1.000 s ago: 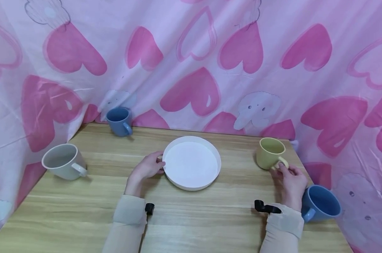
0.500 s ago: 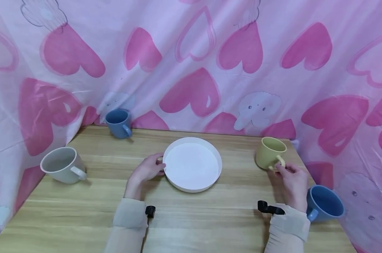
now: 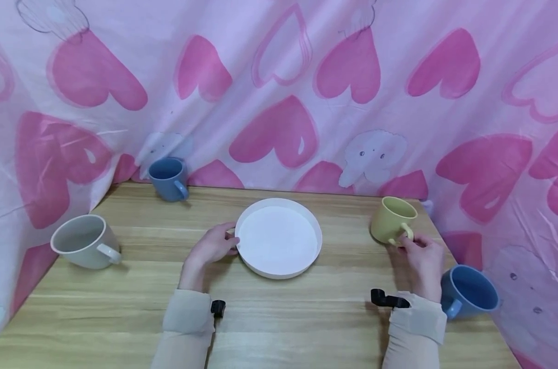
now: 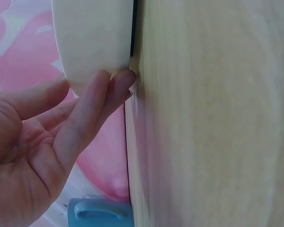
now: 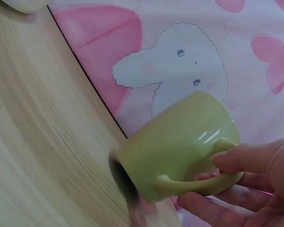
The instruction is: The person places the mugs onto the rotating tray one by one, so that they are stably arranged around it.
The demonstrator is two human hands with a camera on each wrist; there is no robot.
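Right fingers (image 5: 210, 210) pinching handle (image 5: 196, 187) of yellow mug (image 5: 173, 137), left fingers (image 4: 85, 111) gripping white tray (image 3: 279, 238)

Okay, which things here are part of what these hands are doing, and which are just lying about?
Part of the job, it seems:
yellow-green mug, its handle pinched by the right hand
white tray, its edge held by the left hand

Apparently just about:
grey mug
far blue mug
near blue mug
pink cloth behind

The upright yellow-green mug (image 3: 389, 220) is right of the round white tray (image 3: 279, 238).
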